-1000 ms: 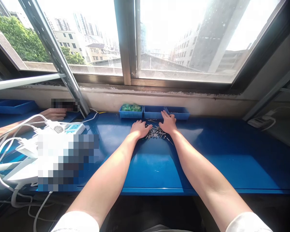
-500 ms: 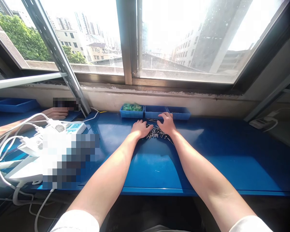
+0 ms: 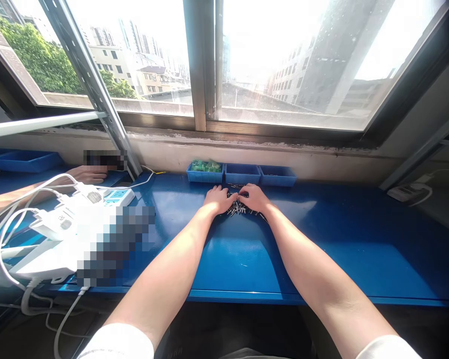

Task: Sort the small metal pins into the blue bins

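A pile of small, thin metal pieces [image 3: 236,208], silvery and dark, lies on the blue table [image 3: 239,254] between my hands. On the pile's left edge rests my left hand [image 3: 217,200], fingers lying forward and apart, the thumb stretched over the pieces. My right hand [image 3: 253,197] is at the pile's right side, its fingers bent down and pressed together, close to the left thumb. What its fingertips grip, if anything, is hidden. Behind the pile stand three blue bins: the left bin [image 3: 205,176] with green pieces, the middle bin [image 3: 242,179], and the right bin [image 3: 277,181] with a few small bits.
On the left, a white power strip [image 3: 117,197] with plugs and cables takes up the table beside a blurred-out dark object [image 3: 115,239]. Another person's hand [image 3: 90,174] is beyond it, near another blue bin [image 3: 28,161]. A metal post [image 3: 93,94] rises before the window.
My right hand has come down from near the bins onto the pile, and its fingers have closed together. My left hand stays nearly where it was.
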A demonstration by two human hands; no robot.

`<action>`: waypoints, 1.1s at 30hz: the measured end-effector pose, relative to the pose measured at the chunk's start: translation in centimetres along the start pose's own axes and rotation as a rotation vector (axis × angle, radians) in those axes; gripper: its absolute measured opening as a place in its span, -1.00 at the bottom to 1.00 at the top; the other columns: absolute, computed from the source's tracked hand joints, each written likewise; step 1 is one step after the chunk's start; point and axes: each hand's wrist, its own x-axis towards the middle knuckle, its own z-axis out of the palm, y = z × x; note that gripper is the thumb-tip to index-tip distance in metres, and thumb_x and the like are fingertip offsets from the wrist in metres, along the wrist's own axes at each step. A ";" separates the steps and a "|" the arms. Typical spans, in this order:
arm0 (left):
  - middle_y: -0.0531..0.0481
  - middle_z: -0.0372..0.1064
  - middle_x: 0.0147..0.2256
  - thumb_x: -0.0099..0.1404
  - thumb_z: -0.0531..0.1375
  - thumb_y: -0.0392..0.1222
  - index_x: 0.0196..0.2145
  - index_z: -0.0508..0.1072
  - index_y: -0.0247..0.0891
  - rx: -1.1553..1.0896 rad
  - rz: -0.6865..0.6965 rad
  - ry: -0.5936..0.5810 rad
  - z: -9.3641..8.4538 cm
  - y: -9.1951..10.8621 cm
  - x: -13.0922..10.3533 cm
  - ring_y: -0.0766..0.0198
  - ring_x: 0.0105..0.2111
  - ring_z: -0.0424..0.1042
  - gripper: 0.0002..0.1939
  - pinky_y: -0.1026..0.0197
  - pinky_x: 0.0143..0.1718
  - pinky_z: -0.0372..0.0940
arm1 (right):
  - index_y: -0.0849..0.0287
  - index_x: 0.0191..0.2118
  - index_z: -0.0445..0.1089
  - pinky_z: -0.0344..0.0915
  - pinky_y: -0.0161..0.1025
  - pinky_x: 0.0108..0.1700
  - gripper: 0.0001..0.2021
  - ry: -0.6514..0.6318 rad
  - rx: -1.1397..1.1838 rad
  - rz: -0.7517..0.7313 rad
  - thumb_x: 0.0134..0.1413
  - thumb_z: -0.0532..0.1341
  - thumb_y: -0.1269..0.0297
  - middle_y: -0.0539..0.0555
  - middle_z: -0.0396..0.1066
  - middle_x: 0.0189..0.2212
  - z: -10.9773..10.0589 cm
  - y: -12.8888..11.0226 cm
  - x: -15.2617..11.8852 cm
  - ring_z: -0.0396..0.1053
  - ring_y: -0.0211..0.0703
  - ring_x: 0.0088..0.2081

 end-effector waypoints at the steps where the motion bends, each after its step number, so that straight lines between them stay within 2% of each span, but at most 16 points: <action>1: -0.21 0.02 0.23 0.22 -0.25 0.35 0.17 0.22 -0.28 -0.001 0.002 0.001 0.0 0.0 0.0 -0.04 0.24 -0.04 -0.18 0.05 0.19 -0.09 | 0.13 -0.38 0.46 0.23 -0.19 -0.14 -0.84 -0.002 -0.002 -0.001 0.02 0.17 0.21 0.07 0.36 -0.36 0.0 0.0 0.0 0.29 -0.13 -0.23; 5: -0.22 0.02 0.23 0.22 -0.26 0.36 0.16 0.23 -0.29 -0.003 -0.002 0.001 0.0 0.0 0.0 -0.05 0.23 -0.04 -0.18 0.04 0.18 -0.09 | 0.14 -0.38 0.46 0.22 -0.18 -0.14 -0.84 -0.006 -0.021 0.007 0.04 0.16 0.23 0.08 0.36 -0.37 0.0 -0.1 0.1 0.29 -0.13 -0.24; 12: -0.13 0.02 0.24 0.22 -0.26 0.35 0.15 0.23 -0.23 -0.009 -0.014 -0.008 -0.1 0.0 -0.1 -0.01 0.25 -0.06 -0.20 0.07 0.20 -0.11 | 0.15 -0.34 0.45 0.21 -0.18 -0.16 -0.80 -0.005 -0.037 0.029 0.08 0.11 0.19 0.09 0.37 -0.33 0.0 -0.3 0.0 0.29 -0.11 -0.22; 23: -0.21 0.00 0.24 0.23 -0.28 0.35 0.16 0.23 -0.30 -0.029 -0.005 -0.012 -0.2 0.1 -0.2 -0.05 0.25 -0.07 -0.18 0.03 0.19 -0.10 | 0.15 -0.33 0.46 0.17 -0.24 -0.18 -0.74 -0.015 -0.034 0.066 0.14 0.07 0.16 0.12 0.36 -0.31 -0.1 -0.7 -0.1 0.28 -0.13 -0.21; 27: -0.26 0.01 0.23 0.23 -0.28 0.34 0.15 0.24 -0.33 -0.029 0.009 -0.007 0.0 -0.1 0.1 -0.07 0.24 -0.05 -0.17 0.01 0.18 -0.08 | 0.13 -0.32 0.47 0.18 -0.22 -0.16 -0.77 -0.011 -0.053 0.058 0.08 0.13 0.14 0.11 0.36 -0.33 -0.1 -0.8 -0.1 0.28 -0.10 -0.20; 33: -0.21 0.05 0.22 0.23 -0.28 0.34 0.12 0.29 -0.26 -0.017 0.008 0.014 0.4 -0.3 0.3 -0.06 0.23 -0.02 -0.20 0.02 0.17 -0.07 | 0.11 -0.28 0.48 0.19 -0.19 -0.14 -0.80 -0.009 -0.025 0.025 0.06 0.14 0.20 0.10 0.37 -0.31 0.0 -0.7 -0.1 0.27 -0.08 -0.19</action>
